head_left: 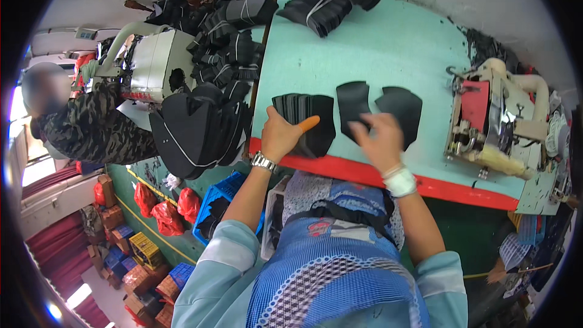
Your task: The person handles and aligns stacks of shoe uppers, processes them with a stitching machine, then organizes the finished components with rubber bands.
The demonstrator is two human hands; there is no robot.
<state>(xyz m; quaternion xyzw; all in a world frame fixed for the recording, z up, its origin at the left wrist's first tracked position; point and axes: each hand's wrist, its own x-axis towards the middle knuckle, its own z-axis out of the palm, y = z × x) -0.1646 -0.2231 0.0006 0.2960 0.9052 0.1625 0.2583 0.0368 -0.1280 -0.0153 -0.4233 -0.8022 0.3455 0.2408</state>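
Note:
My left hand (283, 136), with an orange finger cot on the thumb, is closed round the left side of a fanned stack of black cut pieces (320, 123) at the table's near edge. Right of that stack lie a black cut piece (352, 98) and a wider group of black pieces (405, 108), which look like thin sheet material. Over their near ends is my right hand (384, 141), blurred by motion. Its fingertips are close to the left piece; whether they grip it is hidden by the blur.
A machine (486, 121) stands at the table's right end. Tied black bundles (316, 9) lie at the far edge, larger ones (200, 124) to the left. Another person in a camouflage sleeve (103, 124) sits by a second machine (161, 64). A blue crate (225, 191) stands below the table.

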